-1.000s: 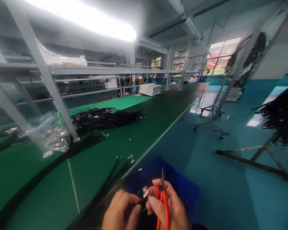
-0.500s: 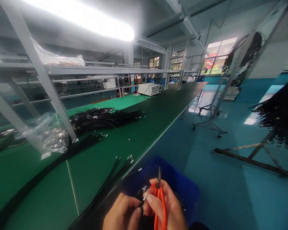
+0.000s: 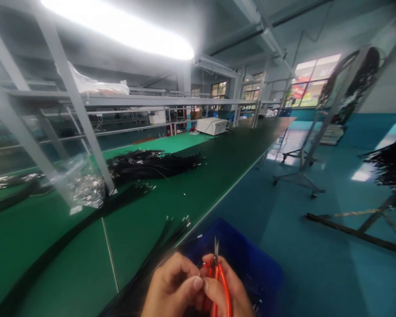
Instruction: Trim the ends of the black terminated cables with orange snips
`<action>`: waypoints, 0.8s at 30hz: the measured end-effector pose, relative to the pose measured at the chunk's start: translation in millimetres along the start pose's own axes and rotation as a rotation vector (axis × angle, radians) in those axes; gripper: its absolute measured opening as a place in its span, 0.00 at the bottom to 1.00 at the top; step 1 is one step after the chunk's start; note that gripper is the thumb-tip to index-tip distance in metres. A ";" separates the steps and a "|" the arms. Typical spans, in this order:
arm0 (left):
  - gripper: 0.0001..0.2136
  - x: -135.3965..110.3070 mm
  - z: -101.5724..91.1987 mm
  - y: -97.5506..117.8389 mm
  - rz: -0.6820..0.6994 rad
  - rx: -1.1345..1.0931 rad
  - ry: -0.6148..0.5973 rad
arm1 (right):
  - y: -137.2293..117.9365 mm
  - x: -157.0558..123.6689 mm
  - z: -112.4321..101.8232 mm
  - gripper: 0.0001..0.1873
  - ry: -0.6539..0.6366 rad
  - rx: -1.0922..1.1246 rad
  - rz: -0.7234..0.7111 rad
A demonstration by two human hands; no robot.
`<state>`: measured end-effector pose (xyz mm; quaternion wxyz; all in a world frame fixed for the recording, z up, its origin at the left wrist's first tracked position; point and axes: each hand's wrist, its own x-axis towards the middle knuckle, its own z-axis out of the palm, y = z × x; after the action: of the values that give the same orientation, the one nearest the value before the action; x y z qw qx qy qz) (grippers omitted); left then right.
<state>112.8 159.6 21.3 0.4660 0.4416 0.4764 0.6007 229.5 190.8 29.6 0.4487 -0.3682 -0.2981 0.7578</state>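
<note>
While two hands met at the near edge of the scene, one pair of orange-handled pliers [image 3: 229, 293] stood in the grasp of the right hand [image 3: 237, 286], its fingers closed around the handles and the tips pointing away. The left hand [image 3: 170, 281] had its thumb and forefinger pinched together, touching the right fingertips; I could not tell what was between them. One blue bin [image 3: 260, 255] sat beneath and beyond the hands, right of one long green table [image 3: 69, 259].

Three bundles of black cables showed there: a near bundle [image 3: 158, 246] with pale tips just left of the hands, a middle bundle [image 3: 119, 200], and a far bundle [image 3: 155, 165]. One clear bag [image 3: 89, 189] of shiny pieces lay left, by a shelf post [image 3: 86, 132]. One white box [image 3: 213, 126] stood farther off. Right, on the floor, were two stands, one wheeled stand [image 3: 303, 176] and one dark-legged stand [image 3: 353, 229].
</note>
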 end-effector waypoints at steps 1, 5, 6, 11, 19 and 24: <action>0.13 1.0 -2.8 0.3 -0.043 -0.079 -0.047 | 1.4 1.4 -1.0 0.18 -0.019 0.024 0.006; 0.13 1.5 -8.6 -2.9 -0.118 -0.214 -0.038 | 6.8 4.5 -3.3 0.18 -0.058 0.064 0.004; 0.14 1.1 -8.3 -4.1 -0.119 -0.224 -0.010 | 7.3 4.6 -3.1 0.19 -0.058 0.058 0.002; 0.12 1.2 -3.8 -5.0 -0.030 -0.247 -0.056 | 5.3 4.1 -0.5 0.20 -0.027 0.096 0.026; 0.07 -3.9 -12.0 7.3 0.321 0.536 0.227 | 1.2 8.4 0.8 0.20 -0.014 0.098 0.033; 0.10 -7.0 -11.3 10.8 0.610 1.087 0.284 | -1.1 8.3 5.5 0.24 0.057 0.098 0.062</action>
<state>101.5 149.6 29.6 -0.0842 0.6470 0.6230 0.4315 222.8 198.0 31.0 0.4509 -0.3764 -0.2364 0.7740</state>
